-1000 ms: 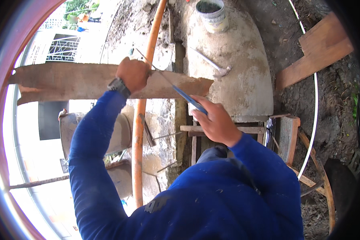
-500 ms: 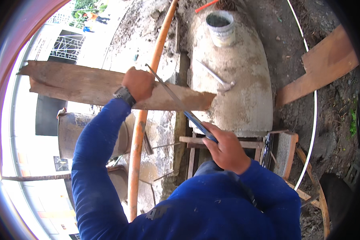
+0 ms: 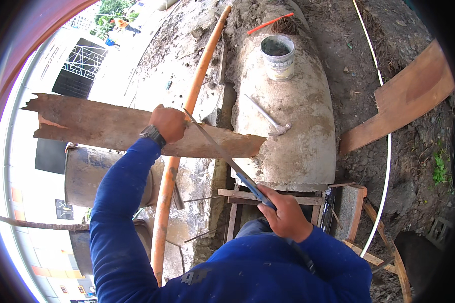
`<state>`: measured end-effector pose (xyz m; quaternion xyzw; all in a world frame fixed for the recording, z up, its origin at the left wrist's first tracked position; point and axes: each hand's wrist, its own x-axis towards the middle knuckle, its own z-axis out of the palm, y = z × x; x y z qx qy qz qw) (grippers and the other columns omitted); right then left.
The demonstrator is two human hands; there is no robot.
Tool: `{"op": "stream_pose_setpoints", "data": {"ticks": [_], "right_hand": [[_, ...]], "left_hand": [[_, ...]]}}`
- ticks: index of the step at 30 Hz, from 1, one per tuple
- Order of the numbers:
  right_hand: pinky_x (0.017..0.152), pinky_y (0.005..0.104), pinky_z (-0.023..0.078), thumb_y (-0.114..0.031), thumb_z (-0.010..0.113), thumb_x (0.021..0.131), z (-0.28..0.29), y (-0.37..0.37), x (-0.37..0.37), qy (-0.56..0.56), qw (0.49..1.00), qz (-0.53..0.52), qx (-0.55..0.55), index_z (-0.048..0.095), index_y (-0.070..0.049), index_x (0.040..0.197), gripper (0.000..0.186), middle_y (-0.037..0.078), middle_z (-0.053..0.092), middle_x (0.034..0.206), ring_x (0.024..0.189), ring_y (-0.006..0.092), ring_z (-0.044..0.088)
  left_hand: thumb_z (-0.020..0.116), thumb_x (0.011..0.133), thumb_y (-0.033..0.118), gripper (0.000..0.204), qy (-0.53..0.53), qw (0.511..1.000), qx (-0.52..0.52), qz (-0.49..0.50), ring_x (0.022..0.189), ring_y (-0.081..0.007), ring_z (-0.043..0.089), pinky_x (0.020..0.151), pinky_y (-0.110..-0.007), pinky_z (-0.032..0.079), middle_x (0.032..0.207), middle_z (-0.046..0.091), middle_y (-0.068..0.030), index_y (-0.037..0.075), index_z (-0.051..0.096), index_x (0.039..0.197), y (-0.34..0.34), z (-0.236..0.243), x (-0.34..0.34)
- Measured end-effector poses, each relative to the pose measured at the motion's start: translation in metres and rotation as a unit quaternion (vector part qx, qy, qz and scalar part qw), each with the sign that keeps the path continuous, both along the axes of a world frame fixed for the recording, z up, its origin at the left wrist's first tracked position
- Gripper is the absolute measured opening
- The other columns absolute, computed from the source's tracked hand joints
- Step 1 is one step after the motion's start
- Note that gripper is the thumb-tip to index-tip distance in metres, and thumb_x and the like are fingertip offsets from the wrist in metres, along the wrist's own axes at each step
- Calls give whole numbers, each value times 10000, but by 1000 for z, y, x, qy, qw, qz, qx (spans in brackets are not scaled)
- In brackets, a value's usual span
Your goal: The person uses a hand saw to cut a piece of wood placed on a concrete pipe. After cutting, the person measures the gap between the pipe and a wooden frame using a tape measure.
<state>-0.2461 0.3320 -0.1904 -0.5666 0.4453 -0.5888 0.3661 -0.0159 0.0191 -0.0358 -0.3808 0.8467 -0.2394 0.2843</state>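
Observation:
My left hand point(image 3: 168, 123) presses down on a long, rough, weathered wooden board point(image 3: 106, 126) that lies across a concrete ledge. A wristwatch point(image 3: 150, 134) sits on that wrist. My right hand point(image 3: 285, 214) grips the blue handle of a hand saw point(image 3: 222, 154). Its blade runs up and left to the board, right beside my left hand. Both arms wear blue sleeves.
A hammer point(image 3: 268, 118) and a grey-filled bucket point(image 3: 278, 56) rest on a rounded concrete hump point(image 3: 303, 136). An orange pipe point(image 3: 187, 111) runs down the middle. A wooden plank point(image 3: 404, 101) lies at right, next to a white hose point(image 3: 384, 166). A deep drop with buildings shows at left.
The view has tilted down, so the board and bucket sit lower in the picture. My right hand has drawn the saw back toward me. My left hand stays on the board.

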Motion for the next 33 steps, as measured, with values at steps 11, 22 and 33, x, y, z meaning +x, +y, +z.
{"op": "stream_pose_setpoints", "data": {"ticks": [11,22,33], "right_hand": [[672,513,517,-221,642,997,-7,-89,30,0,998,15,63,584,11,1372,445,239,675,767,725,440,675],[653,485,516,-186,635,995,11,-55,1,36,997,15,67,592,29,1349,416,241,685,797,699,435,673],[676,508,523,-179,652,984,0,-45,-13,6,996,41,80,597,13,1344,412,244,694,821,720,425,678]], "left_hand": [[719,850,316,195,-12,1000,-13,-23,818,-288,743,841,-448,509,821,760,-103,126,756,826,-7,-2,-27],[704,887,332,222,-25,998,2,-58,839,-290,725,828,-458,489,828,743,-97,121,730,822,-4,-2,-34],[694,909,347,218,-32,999,-4,-9,848,-266,734,854,-452,488,851,759,-72,137,749,884,-34,-8,-15]]}}
